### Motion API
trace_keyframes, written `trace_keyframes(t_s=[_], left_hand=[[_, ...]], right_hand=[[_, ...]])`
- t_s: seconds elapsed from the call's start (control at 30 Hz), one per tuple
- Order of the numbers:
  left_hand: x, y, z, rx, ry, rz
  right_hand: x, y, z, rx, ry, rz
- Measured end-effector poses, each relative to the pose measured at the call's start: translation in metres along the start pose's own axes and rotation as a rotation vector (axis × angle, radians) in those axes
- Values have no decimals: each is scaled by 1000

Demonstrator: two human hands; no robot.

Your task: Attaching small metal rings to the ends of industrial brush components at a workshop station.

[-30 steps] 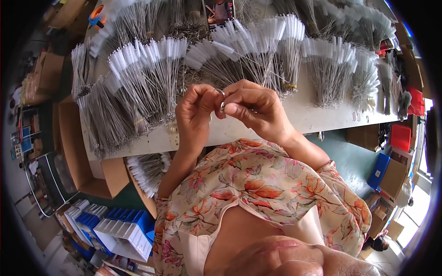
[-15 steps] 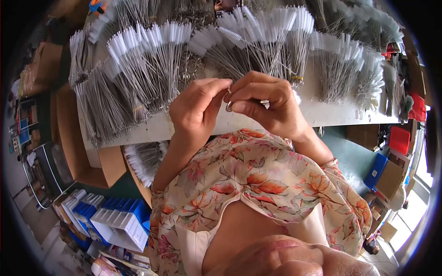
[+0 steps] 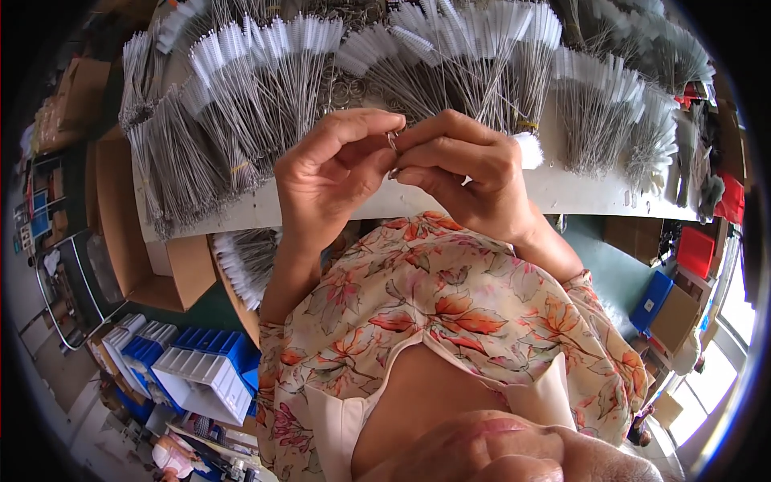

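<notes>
Above the table's near edge, my two hands meet fingertip to fingertip around a small metal ring [image 3: 393,142]. My left hand [image 3: 331,173] is closed in a loose pinch, with its index fingertip and thumb at the ring. From the other side, my right hand [image 3: 474,165] pinches the ring between thumb and fingers. The fingertips partly hide the metal. A white bristle tuft [image 3: 528,150] shows beside my right hand; I cannot tell whether that hand holds it. Behind my hands lie bundles of thin wire-handled brushes [image 3: 261,84] with white bristle ends.
More brush bundles [image 3: 598,108] cover the pale table [image 3: 590,193] to the right. Loose metal rings [image 3: 347,92] lie between bundles. At left stand an open cardboard box [image 3: 193,273] and blue and white plastic bins [image 3: 201,377]. A red bin [image 3: 695,249] is at right.
My left hand has shifted slightly left and its index finger and thumb have spread further apart. The ring has turned between the fingertips. The whole view has tilted slightly.
</notes>
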State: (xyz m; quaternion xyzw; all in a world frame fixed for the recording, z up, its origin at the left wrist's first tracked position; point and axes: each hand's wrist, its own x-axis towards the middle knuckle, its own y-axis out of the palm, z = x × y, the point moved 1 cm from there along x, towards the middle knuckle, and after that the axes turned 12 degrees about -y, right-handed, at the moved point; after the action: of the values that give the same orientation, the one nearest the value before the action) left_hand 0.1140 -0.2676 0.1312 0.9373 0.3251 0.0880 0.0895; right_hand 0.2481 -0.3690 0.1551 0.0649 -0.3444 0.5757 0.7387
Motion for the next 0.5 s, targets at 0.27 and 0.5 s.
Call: trace_keyframes(t_s=[0.27, 0.5], left_hand=[[3, -2, -23, 529, 270, -127], [8, 2, -27, 634, 359, -162]], right_hand=[[9, -2, 0, 542, 415, -143], [8, 4, -12, 840, 567, -212]])
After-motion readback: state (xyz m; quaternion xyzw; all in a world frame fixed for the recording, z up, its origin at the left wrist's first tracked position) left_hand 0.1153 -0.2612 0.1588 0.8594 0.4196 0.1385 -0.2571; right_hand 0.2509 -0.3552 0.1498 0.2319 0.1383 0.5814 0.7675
